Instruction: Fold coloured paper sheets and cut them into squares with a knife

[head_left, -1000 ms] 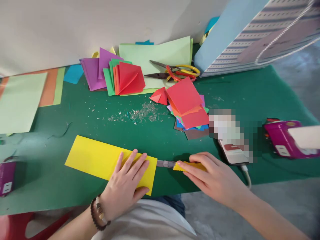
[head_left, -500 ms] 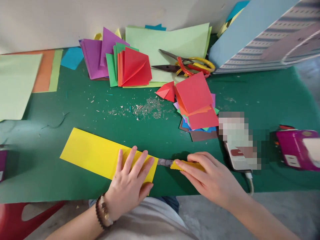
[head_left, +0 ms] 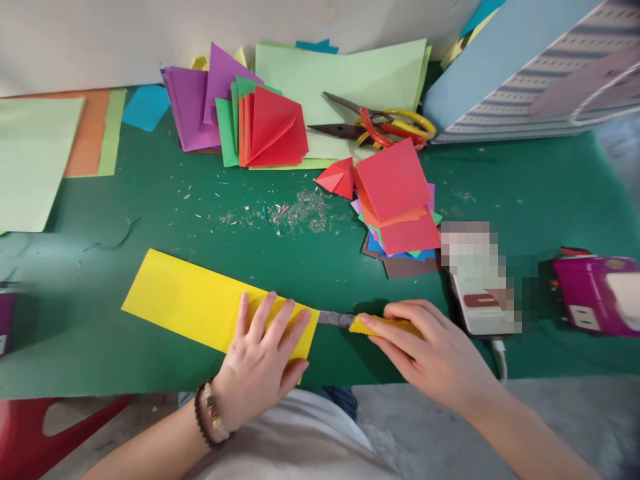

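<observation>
- Your left hand (head_left: 263,370) sits a little closer to the right end of the yellow paper (head_left: 187,287) than a second ago, and its thumb (head_left: 296,375) now reaches just past that edge; the view also shifts, so the things around appear displaced.
- Your left palm faces down, its fingers (head_left: 257,319) spread wide and resting on the yellow paper, pinning it flat rather than gripping it.
- Your right hand (head_left: 430,350) is to the right of the yellow paper, its fingers curled closed around the yellow handle of the cutter (head_left: 373,325).
- The cutter's metal blade (head_left: 336,318) points toward the yellow paper and disappears at its right edge; you cannot see its tip, nor tell whether it lies beneath the paper or between layers.
- The yellow paper lies lengthwise on the green surface (head_left: 175,223), in front of you, with its left end uncovered.
- Beyond the yellow paper you have pale scraps (head_left: 310,212) scattered about, and farther off, folded red paper (head_left: 280,127), folded purple paper (head_left: 187,107) and pale green sheets (head_left: 345,70).
- Beyond its right end, a stack of coloured squares (head_left: 395,180) sits near scissor-like tools (head_left: 395,127).
- Well to its right are a phone (head_left: 485,317), partly pixelated, with a cable (head_left: 500,360) attached, then a purple box (head_left: 590,290).
- Beyond its left end lie more coloured sheets (head_left: 37,160).
</observation>
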The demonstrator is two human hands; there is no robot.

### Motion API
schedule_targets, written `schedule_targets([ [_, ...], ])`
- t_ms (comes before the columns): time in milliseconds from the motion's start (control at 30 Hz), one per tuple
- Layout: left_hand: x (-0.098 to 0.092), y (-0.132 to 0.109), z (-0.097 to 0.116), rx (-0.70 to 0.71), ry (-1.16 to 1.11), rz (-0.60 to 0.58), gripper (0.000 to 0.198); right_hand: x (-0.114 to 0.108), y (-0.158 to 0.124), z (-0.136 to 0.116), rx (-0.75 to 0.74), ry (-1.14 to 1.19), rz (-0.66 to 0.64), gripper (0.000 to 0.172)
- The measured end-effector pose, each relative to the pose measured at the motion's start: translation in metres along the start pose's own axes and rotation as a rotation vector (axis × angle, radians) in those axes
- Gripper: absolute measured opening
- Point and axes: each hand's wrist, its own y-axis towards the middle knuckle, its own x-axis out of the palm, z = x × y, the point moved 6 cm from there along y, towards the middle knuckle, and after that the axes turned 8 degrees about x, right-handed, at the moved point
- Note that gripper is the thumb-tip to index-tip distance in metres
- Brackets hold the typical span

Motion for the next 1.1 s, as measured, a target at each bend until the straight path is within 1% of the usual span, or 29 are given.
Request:
schedule_targets([
  [67,0.0,0.0,0.001,0.019,-0.002,-0.006,0.054,-0.002,-0.004,-0.003,-0.001,0.002,0.016,0.027],
  [133,-0.001,0.001,0.003,0.063,-0.013,-0.044,0.054,-0.002,-0.011,-0.009,0.003,0.006,0.021,0.027],
  [233,-0.003,0.003,0.005,0.179,-0.029,-0.135,0.054,-0.001,-0.026,-0.02,0.037,0.018,0.021,0.027],
  [300,-0.007,0.004,0.005,0.249,-0.028,-0.172,0.055,0.0,-0.034,-0.027,0.077,0.016,0.037,0.026],
  [333,-0.009,0.004,0.004,0.262,-0.025,-0.18,0.055,0.0,-0.037,-0.03,0.095,0.01,0.044,0.026],
  [433,-0.012,0.003,-0.001,0.225,-0.019,-0.189,0.053,0.0,-0.041,-0.034,0.129,-0.008,0.022,0.028],
  [500,-0.012,0.002,-0.002,0.181,-0.022,-0.173,0.05,0.0,-0.039,-0.034,0.13,-0.001,-0.01,0.028],
  [633,-0.005,0.002,0.001,0.127,-0.034,-0.116,0.048,-0.002,-0.031,-0.032,0.106,0.025,-0.083,0.028],
  [733,0.0,0.002,0.003,0.13,-0.025,-0.092,0.049,-0.001,-0.026,-0.029,0.079,0.04,-0.117,0.028],
  [1100,0.0,0.001,0.002,0.125,-0.022,-0.08,0.05,0.001,-0.028,-0.018,0.032,0.039,-0.076,0.029],
])
